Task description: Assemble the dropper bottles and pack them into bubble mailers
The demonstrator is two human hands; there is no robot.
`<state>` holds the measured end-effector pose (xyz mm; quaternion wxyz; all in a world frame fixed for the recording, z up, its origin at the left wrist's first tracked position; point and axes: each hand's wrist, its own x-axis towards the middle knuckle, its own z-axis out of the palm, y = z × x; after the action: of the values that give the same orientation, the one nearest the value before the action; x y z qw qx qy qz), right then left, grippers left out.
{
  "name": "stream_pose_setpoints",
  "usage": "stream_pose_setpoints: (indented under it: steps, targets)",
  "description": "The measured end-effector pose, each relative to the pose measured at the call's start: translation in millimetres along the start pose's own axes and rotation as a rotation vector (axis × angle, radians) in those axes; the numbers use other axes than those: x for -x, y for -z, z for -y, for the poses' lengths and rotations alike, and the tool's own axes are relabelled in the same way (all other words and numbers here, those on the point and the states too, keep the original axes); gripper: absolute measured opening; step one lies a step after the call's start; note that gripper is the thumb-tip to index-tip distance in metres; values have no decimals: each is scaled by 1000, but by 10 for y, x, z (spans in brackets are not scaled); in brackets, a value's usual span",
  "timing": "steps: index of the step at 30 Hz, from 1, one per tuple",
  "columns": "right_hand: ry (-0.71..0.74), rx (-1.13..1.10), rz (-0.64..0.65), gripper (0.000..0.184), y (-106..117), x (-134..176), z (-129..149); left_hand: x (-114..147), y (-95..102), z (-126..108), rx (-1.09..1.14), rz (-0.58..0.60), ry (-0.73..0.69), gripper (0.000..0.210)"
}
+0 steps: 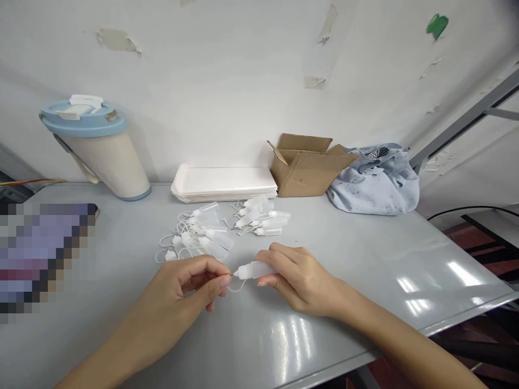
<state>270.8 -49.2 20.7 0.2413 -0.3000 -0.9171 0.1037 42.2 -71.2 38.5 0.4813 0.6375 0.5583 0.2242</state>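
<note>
My right hand (298, 275) is closed round a small translucent plastic dropper bottle (253, 269), which lies sideways with its pointed tip to the left. A thin white strap loops down below its neck. At that tip, the thumb and fingers of my left hand (197, 286) are pinched together; what they hold, if anything, is too small to make out. Just beyond my hands lie two clusters of similar bottles with looped straps, one left cluster (217, 246) and one right cluster (267, 222).
Against the wall stand a blue-lidded tumbler (109, 156), a stack of white flat sheets or envelopes (227, 181), an open cardboard box (308, 173) and a bunched light-blue cloth (377, 186). A blurred, screen-like device (36, 248) is at the left on the grey table (344, 243).
</note>
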Motion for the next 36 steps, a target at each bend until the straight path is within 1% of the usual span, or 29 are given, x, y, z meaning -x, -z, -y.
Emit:
stream_pose_setpoints:
  steps: [5,9,14,19,24,27,29,33,36]
  targets:
    - [3,-46,1,32,10,-2,11,9,-7,-23,31,42,22,29]
    - [7,-40,-2,33,5,-4,20,9,-28,-28,99,69,32,27]
    - [34,48,-15,36,3,-15,49,-14,-37,26,127,82,30,28]
    - [95,138,-44,33,12,-23,83,-39,-28,80,154,139,26,26]
    - [95,128,-69,33,12,-14,66,-27,-52,49,226,83,48,25]
    - [78,102,-88,31,15,-8,39,-37,-65,58,285,79,55,22]
    - [71,89,-96,30,22,-7,29,-52,-66,86,298,68,53,24]
    - [77,77,-93,29,28,-7,27,-64,-54,122,204,48,-14,26]
    - [79,54,-92,29,33,-9,14,-29,-49,71,145,41,-47,30]
